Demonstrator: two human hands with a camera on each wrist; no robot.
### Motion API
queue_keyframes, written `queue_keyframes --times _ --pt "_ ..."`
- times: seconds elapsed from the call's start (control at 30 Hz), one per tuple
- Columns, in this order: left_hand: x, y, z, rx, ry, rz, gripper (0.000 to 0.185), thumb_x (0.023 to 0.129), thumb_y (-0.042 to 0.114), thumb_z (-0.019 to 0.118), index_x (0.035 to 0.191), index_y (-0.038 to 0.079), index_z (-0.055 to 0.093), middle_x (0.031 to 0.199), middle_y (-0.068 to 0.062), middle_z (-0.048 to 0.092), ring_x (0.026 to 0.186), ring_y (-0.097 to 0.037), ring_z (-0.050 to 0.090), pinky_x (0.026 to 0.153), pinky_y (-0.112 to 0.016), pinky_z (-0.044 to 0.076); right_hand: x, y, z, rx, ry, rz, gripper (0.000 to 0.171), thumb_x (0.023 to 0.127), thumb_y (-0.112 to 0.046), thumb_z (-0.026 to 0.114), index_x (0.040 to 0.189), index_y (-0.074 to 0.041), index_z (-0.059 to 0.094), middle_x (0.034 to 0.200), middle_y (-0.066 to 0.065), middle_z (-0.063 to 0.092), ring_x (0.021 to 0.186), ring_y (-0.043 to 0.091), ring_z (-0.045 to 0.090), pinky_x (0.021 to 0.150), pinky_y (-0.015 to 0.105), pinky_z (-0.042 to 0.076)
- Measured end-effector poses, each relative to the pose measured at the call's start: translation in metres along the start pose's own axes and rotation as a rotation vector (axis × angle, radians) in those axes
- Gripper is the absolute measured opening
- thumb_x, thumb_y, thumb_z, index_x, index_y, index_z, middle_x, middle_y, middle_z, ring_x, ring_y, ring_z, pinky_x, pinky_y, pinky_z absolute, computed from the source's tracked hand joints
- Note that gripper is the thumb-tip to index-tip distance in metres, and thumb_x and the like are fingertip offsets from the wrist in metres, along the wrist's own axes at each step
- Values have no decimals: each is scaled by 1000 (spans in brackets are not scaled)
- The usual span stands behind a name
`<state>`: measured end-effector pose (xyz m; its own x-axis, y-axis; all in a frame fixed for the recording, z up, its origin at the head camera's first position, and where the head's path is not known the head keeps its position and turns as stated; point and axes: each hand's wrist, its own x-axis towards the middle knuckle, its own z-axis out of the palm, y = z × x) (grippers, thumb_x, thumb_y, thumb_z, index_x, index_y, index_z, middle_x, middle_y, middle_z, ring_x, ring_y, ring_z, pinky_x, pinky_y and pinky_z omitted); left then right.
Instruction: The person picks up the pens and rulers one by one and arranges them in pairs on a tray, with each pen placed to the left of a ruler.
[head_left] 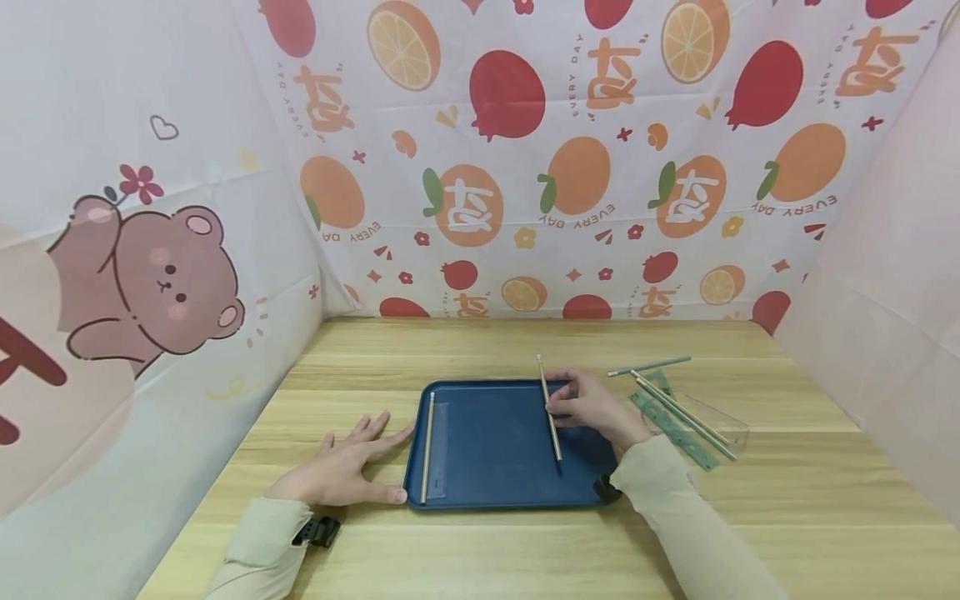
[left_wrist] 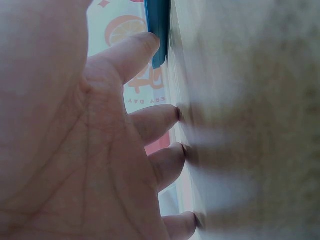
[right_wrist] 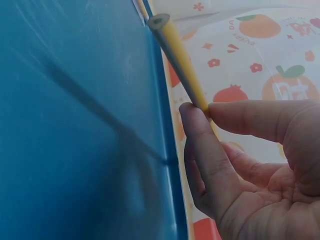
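1. The right hand [head_left: 592,406] pinches a thin yellow straw [head_left: 550,408] over the dark blue plastic tray [head_left: 487,467].
2. The left hand [head_left: 341,471] lies spread flat on the wooden counter [head_left: 525,550], thumb touching the tray's edge.

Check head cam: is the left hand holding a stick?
No. The left hand lies flat and open on the table beside the blue tray; the right hand pinches the stick.

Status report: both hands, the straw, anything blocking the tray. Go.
Left hand flat on table, thumb at the blue tray edge. Right hand pinches yellow straw above tray. One straw already inside at left; middle open.
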<state>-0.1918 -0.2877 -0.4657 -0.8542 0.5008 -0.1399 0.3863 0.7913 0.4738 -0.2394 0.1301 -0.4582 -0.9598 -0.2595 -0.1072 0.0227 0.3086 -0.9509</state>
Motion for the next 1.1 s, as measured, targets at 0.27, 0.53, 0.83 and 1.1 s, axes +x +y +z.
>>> queue_keyframes --times 0.27,0.53,0.83,1.1 --pt "-1 1 2 -3 5 7 101 85 69 81 168 32 38 178 -28 16 162 -60 9 111 -94 2 5 -2 8 -5 -15 10 55 101 0 68 152 5 48 99 10 69 84 15 73 86 43 67" --pt "-1 1 -2 14 -2 0 101 85 70 80 169 34 36 178 -27 15 163 -59 9 111 -94 3 5 -9 15 -7 -27 19 54 101 4 67 151 6 48 96 11 68 83 15 72 85 42 68" --pt "-3 -1 -4 39 19 0 102 84 73 79 168 33 37 178 -28 16 162 -60 11 110 -95 5 10 -14 26 -15 -40 21 54 100 3 69 151 4 50 96 9 67 86 15 71 86 42 68" --pt "1 2 -1 27 6 1 102 84 73 79 169 32 37 178 -28 15 162 -60 10 111 -94 4 6 -18 31 -38 -50 37 52 100 2 69 150 3 52 98 11 69 85 16 73 86 43 67"
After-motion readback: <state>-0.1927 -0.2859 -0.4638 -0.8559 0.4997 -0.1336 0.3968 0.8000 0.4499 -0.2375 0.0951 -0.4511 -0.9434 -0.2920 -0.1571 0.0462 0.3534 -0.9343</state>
